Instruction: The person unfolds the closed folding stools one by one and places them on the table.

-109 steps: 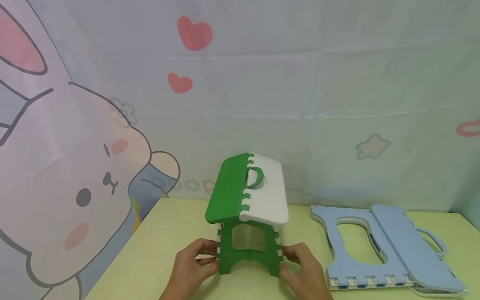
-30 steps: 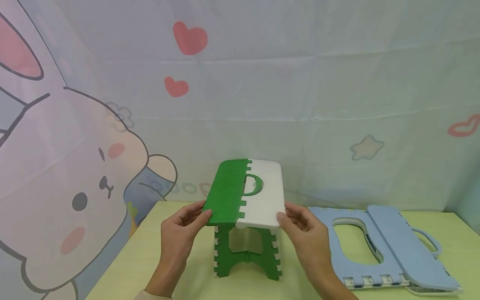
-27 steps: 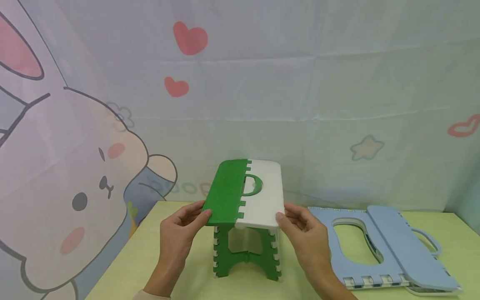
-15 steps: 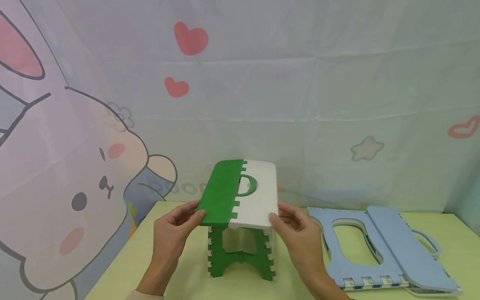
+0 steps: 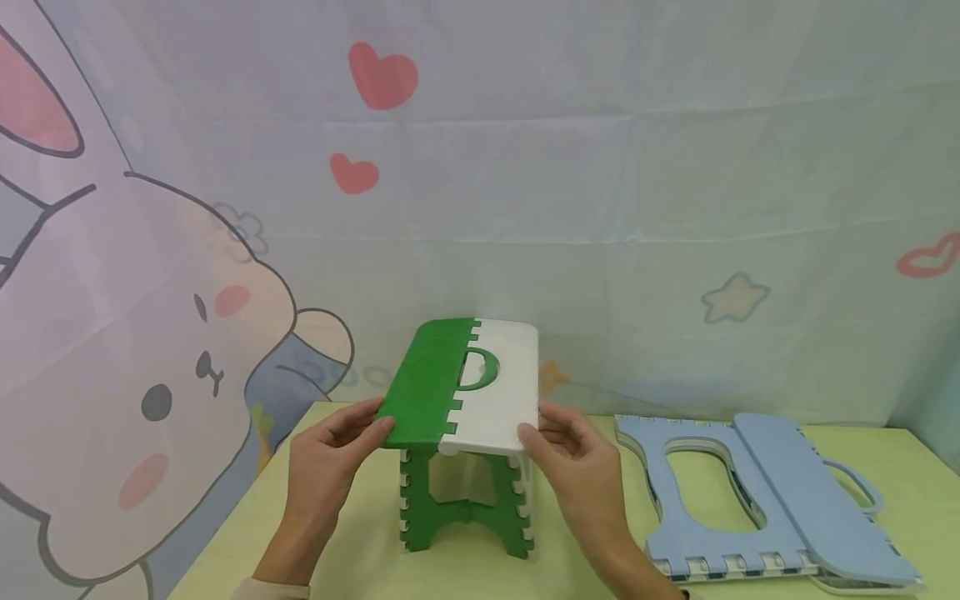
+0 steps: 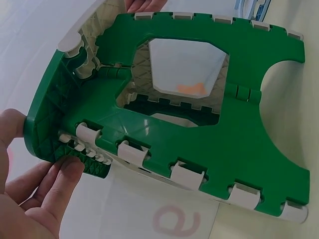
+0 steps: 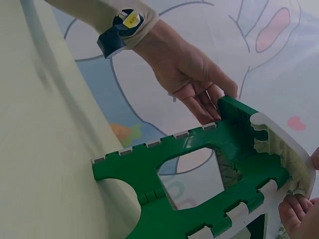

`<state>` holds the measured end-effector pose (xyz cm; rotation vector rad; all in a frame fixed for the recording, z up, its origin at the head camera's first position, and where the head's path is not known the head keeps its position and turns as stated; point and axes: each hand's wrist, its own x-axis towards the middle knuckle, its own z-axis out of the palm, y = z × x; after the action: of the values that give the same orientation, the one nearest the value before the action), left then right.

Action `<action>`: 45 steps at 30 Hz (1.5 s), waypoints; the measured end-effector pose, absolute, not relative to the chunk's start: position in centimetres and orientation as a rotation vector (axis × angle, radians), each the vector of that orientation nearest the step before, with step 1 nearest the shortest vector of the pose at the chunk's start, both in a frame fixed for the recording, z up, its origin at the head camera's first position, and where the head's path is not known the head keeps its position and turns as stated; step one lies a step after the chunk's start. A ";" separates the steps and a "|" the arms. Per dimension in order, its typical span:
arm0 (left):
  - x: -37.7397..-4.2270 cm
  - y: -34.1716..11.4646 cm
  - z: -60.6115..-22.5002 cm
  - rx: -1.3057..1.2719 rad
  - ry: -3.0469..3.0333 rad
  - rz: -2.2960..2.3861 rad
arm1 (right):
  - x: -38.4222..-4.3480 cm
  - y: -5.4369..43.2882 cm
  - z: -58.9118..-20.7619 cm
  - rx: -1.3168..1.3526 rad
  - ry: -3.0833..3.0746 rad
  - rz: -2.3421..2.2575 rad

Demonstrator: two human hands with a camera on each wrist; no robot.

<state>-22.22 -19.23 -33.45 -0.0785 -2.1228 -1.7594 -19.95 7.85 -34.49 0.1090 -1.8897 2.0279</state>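
Observation:
A green and white folding stool [image 5: 431, 392] stands unfolded, its top level and its green legs [image 5: 467, 518] spread. My left hand [image 5: 330, 467] pinches the green edge of the top at the near left corner, thumb above and fingers below. On the opposite side my right hand [image 5: 581, 475] grips the white edge at the near right corner in the same way. The left wrist view shows the fingers [image 6: 60, 186] under the seat's ribbed underside, beside the white hinge tabs. A green loop handle [image 5: 487, 367] lies flat in the middle of the top.
A light blue folding stool [image 5: 810, 492] lies folded flat on the yellow-green table [image 5: 577, 575] to the right. Behind the table hangs a cloth [image 5: 525, 192] printed with a rabbit, hearts and a star.
Earlier my hands were low at the legs and the top was bent like a roof. Now the top is flat, with both hands at its edges, and the stool has shifted left.

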 end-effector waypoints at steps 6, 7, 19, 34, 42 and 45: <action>-22.4 -20.2 -33.5 -0.059 -2.171 -1.756 | -20.2 7.1 -34.7 0.131 -1.864 2.049; -22.5 -20.4 -33.5 -0.055 -2.177 -1.756 | -20.3 7.0 -34.7 0.134 -1.866 2.049; -22.7 -22.2 -33.2 -0.064 -2.206 -1.727 | -20.9 5.6 -34.8 0.204 -1.860 2.045; -23.0 -23.9 -33.1 -0.072 -2.239 -1.667 | -21.3 4.0 -34.7 0.248 -1.870 2.045; -23.2 -24.8 -33.3 -0.066 -2.247 -1.615 | -21.7 3.2 -34.8 0.305 -1.852 2.062; -23.2 -25.2 -33.3 -0.078 -2.240 -1.614 | -21.9 3.0 -35.0 0.312 -1.863 2.067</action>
<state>-23.21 -25.17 -33.31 -0.0778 -2.2403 -1.6137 -21.92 3.00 -34.98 0.3119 -1.8630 2.0674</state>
